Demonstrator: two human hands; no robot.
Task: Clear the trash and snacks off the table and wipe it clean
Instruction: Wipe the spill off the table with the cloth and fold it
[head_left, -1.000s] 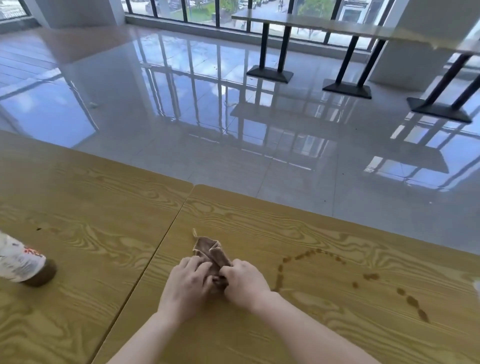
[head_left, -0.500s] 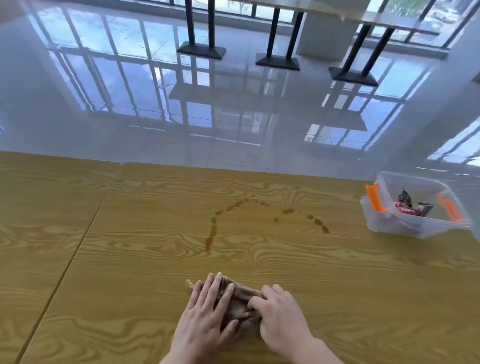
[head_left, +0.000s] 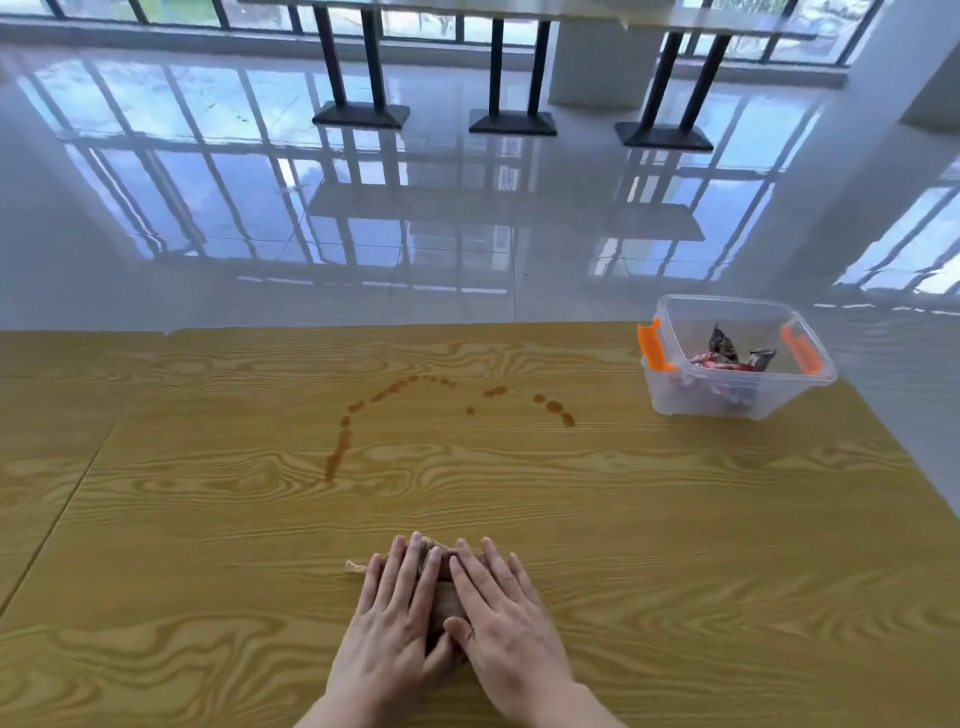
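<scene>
A small brown cloth (head_left: 444, 597) lies folded on the wooden table (head_left: 208, 519) near its front edge. My left hand (head_left: 389, 623) and my right hand (head_left: 504, 618) rest flat on top of it, side by side, fingers stretched out and slightly apart, so most of the cloth is hidden. Beyond the hands a curved trail of brown liquid drops (head_left: 343, 441) runs up and across the middle of the table to the right. A clear plastic box (head_left: 701, 402) with orange clips stands at the far right corner with snack wrappers (head_left: 727, 356) inside.
The table's far edge drops to a glossy tiled floor (head_left: 467, 234). A seam (head_left: 78, 493) on the left joins a second tabletop. Black table legs (head_left: 358, 67) stand by the windows far behind.
The view swung right and the bottle at the left left the frame. My hands went from bunching the cloth to lying flat on it, nearer the front edge.
</scene>
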